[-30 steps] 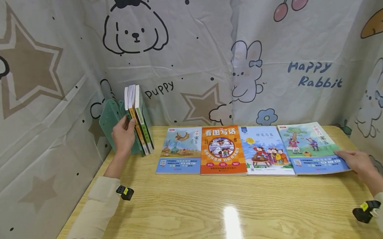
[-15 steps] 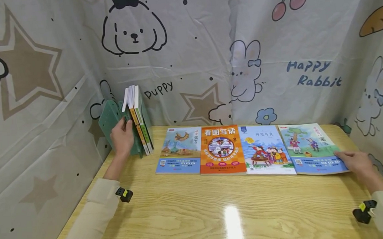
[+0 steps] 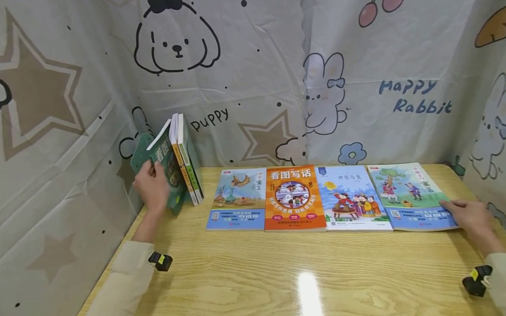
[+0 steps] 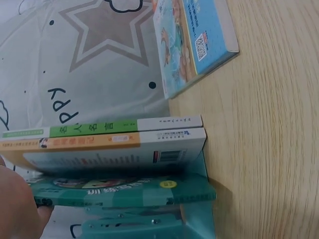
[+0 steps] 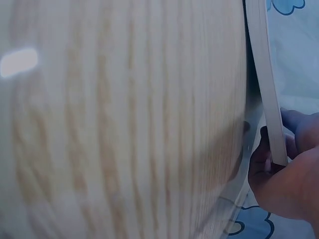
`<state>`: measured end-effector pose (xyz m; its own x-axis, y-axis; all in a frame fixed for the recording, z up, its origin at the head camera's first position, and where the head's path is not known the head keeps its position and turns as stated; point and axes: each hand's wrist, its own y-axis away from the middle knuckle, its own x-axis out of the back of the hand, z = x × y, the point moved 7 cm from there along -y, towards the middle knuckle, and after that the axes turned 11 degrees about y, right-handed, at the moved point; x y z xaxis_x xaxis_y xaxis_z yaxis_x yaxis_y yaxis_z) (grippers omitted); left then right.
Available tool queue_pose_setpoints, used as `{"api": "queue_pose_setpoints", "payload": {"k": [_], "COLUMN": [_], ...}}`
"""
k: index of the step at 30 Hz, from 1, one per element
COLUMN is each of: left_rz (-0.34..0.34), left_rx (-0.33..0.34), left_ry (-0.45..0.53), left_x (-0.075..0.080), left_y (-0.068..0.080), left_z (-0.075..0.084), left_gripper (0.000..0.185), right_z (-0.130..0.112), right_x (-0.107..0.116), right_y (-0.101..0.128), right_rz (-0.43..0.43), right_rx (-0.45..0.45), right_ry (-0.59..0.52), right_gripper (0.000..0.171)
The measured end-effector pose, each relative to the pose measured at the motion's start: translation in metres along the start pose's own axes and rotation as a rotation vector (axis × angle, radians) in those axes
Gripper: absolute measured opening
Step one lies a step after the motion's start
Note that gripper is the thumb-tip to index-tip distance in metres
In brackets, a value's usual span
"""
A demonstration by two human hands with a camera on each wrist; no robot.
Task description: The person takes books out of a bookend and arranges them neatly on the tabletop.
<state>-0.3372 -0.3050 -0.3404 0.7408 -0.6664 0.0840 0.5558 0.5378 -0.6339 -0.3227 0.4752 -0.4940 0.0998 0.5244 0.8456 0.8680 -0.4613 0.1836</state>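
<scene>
A teal bookend (image 3: 140,148) stands at far left, where a left hand (image 3: 152,186) pinches the outer edge of a green-covered book (image 3: 172,178), its top tilted away from an orange-spined book (image 4: 99,141) and a green-spined book (image 4: 94,127) standing together beside it. Guiding it slowly by that edge, clear of the pair, should keep them from toppling. Flat on the wooden table (image 3: 241,271) lie a bird-covered fable book (image 3: 237,196), an orange picture-writing book (image 3: 295,222) and a blue storybook (image 3: 352,196). At right, a right hand (image 3: 473,216) pinches the near corner of a tree-covered fable book (image 3: 411,189), slightly raised; a light hold should avoid creasing it.
</scene>
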Motion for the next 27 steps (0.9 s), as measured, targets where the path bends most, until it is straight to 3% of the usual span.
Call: {"api": "queue_pose_setpoints", "payload": {"k": [9,16,25,27], "left_rz": [0.086,0.143,0.172,0.197], "left_rx": [-0.038,-0.086,-0.081,-0.064], "left_ry": [0.074,0.092,0.178,0.191], "left_x": [0.022,0.037,0.052,0.057], "left_y": [-0.004,-0.009,-0.012,-0.01], "left_z": [0.013,0.038,0.058,0.07], "left_gripper": [0.035,0.029,0.028,0.027], "right_z": [-0.003,-0.007,-0.001,0.001], "right_x": [0.0,0.003,0.002,0.0], "right_y": [0.001,0.003,0.007,0.007], "right_rz": [0.046,0.087,0.033,0.013], "right_rx": [-0.008,-0.017,0.03,0.021], "right_ry": [0.052,0.086,0.074,0.075], "right_gripper": [0.065,0.056,0.055,0.057]}}
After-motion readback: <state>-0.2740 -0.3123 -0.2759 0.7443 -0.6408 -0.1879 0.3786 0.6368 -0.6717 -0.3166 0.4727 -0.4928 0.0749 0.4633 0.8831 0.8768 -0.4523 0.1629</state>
